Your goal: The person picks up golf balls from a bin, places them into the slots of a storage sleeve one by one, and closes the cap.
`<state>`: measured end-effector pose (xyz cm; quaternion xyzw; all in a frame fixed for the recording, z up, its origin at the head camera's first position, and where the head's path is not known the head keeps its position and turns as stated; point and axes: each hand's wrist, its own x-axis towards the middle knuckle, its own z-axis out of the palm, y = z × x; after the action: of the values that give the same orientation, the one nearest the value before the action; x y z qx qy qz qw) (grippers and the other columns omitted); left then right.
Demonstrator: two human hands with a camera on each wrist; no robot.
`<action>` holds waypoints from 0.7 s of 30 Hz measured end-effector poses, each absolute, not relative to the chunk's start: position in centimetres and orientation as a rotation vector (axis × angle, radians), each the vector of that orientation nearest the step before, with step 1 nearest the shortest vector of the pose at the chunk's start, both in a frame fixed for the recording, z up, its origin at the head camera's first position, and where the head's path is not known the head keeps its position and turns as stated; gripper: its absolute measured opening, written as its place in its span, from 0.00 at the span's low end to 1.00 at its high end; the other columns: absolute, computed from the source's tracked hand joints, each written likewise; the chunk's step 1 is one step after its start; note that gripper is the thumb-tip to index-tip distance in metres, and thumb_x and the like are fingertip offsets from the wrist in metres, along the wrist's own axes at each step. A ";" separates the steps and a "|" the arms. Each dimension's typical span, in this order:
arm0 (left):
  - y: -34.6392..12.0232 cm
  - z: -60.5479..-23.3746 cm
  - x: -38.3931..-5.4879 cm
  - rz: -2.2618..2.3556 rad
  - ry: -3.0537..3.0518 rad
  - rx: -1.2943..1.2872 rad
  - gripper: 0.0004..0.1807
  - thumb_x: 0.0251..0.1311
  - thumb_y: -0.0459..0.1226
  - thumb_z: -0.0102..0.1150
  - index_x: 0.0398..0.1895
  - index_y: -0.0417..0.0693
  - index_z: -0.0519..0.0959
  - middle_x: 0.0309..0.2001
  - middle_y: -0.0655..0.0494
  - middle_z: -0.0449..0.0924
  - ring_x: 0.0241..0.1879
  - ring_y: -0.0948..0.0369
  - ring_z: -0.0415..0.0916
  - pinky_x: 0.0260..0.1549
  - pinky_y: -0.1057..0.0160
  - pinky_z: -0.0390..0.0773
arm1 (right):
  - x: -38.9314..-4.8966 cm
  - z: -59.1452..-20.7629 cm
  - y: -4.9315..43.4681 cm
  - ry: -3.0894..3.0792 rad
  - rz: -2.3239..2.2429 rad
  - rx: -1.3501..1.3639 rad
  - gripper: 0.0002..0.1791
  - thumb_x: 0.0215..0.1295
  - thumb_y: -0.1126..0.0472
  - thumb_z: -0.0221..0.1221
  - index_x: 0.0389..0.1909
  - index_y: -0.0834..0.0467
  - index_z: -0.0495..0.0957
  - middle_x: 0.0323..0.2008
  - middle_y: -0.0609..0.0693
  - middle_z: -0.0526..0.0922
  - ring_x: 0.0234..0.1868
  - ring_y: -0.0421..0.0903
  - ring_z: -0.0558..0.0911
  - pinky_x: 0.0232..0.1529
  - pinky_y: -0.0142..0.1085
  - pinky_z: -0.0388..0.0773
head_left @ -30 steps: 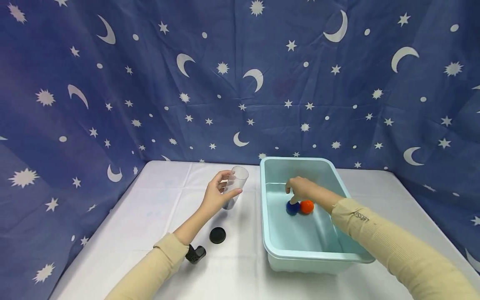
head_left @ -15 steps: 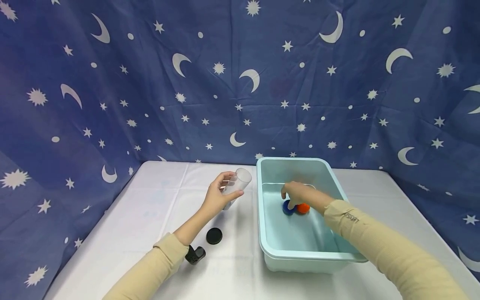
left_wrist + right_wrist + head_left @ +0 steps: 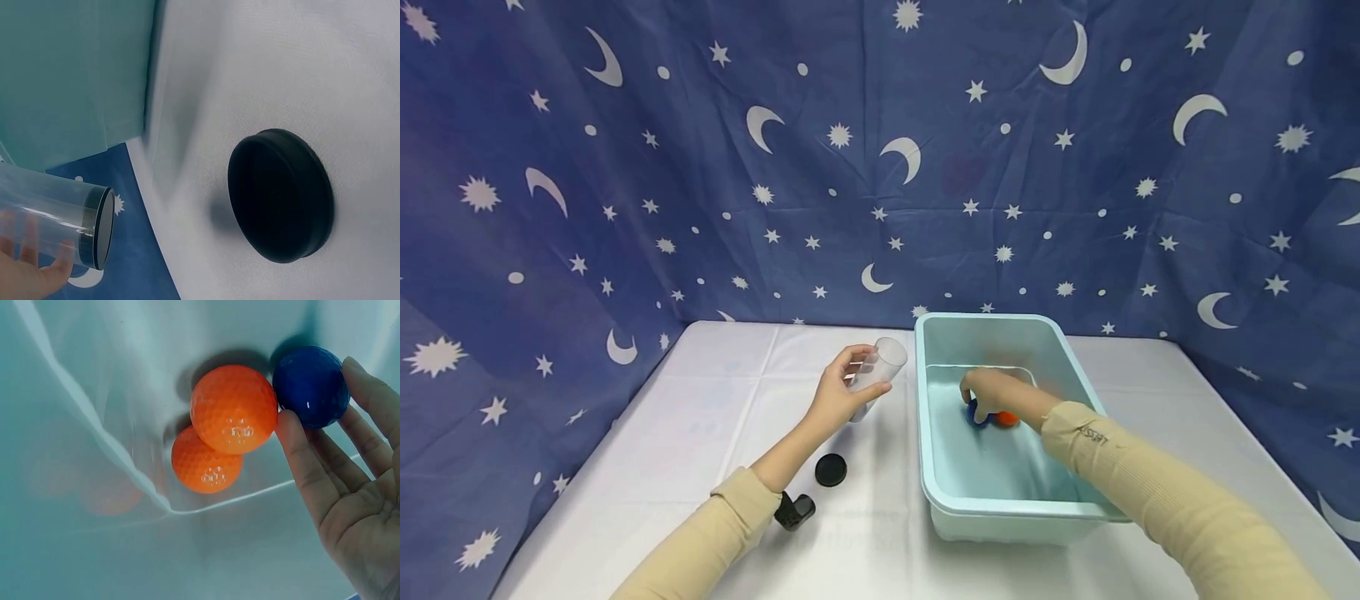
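Note:
My left hand (image 3: 835, 398) grips a clear plastic cylinder (image 3: 889, 353), its mouth tilted up and to the right, above the white table. In the left wrist view the cylinder's dark-edged bottom (image 3: 104, 229) shows, with fingers along its side. Inside the pale teal bin, my right hand (image 3: 996, 389) pinches a blue golf ball (image 3: 310, 386) between its fingertips. Two orange golf balls (image 3: 234, 409) lie beside it on the bin floor; the head view shows only a bit of orange (image 3: 1007, 419) below the hand.
The bin (image 3: 1022, 507) stands on the right half of the table, its walls around the right hand. A round black lid (image 3: 831, 470) lies on the white cloth below the cylinder. Behind the table hangs a blue curtain (image 3: 820, 167) with moons and stars.
My right hand has come down over the blue ball, its fingers now at the ball's sides. My left hand has tipped the cylinder slightly further right.

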<state>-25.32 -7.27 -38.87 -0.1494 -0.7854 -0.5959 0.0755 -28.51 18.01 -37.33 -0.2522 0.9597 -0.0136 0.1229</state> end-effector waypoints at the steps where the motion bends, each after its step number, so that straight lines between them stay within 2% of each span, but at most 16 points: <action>1: -7.2 -38.7 -25.2 -1.795 -2.357 -0.446 0.29 0.48 0.32 0.70 0.55 0.43 0.72 0.54 0.44 0.76 0.53 0.49 0.72 0.52 0.49 0.73 | -28.5 -37.4 18.0 2.804 -0.044 -0.730 0.13 0.41 0.67 0.71 0.31 0.61 0.81 0.33 0.54 0.82 0.33 0.47 0.75 0.39 0.37 0.77; 7: -7.0 -36.4 -23.3 -1.809 -2.381 -0.458 0.28 0.50 0.30 0.67 0.56 0.37 0.71 0.55 0.37 0.74 0.54 0.44 0.71 0.53 0.44 0.71 | -28.7 -37.9 18.2 2.826 -0.040 -0.730 0.13 0.40 0.69 0.71 0.28 0.60 0.80 0.31 0.52 0.81 0.32 0.47 0.75 0.33 0.36 0.75; 11: -6.9 -35.8 -22.8 -1.815 -2.402 -0.458 0.28 0.50 0.30 0.67 0.56 0.36 0.70 0.55 0.37 0.74 0.55 0.44 0.70 0.54 0.45 0.71 | -28.6 -37.6 18.4 2.833 -0.017 -0.699 0.11 0.42 0.68 0.70 0.29 0.58 0.80 0.31 0.51 0.81 0.30 0.46 0.74 0.29 0.36 0.72; 21: -6.8 -38.6 -24.8 -1.816 -2.395 -0.438 0.30 0.49 0.31 0.69 0.57 0.41 0.71 0.56 0.41 0.74 0.55 0.47 0.71 0.54 0.46 0.71 | -28.3 -36.8 18.5 2.834 -0.080 -0.786 0.10 0.45 0.70 0.67 0.31 0.59 0.81 0.30 0.51 0.81 0.29 0.45 0.72 0.30 0.32 0.72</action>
<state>-24.84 -6.80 -38.64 -0.1440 -0.7874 -0.5972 0.0520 -28.25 18.50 -36.84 -0.2660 0.9584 -0.0271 0.0997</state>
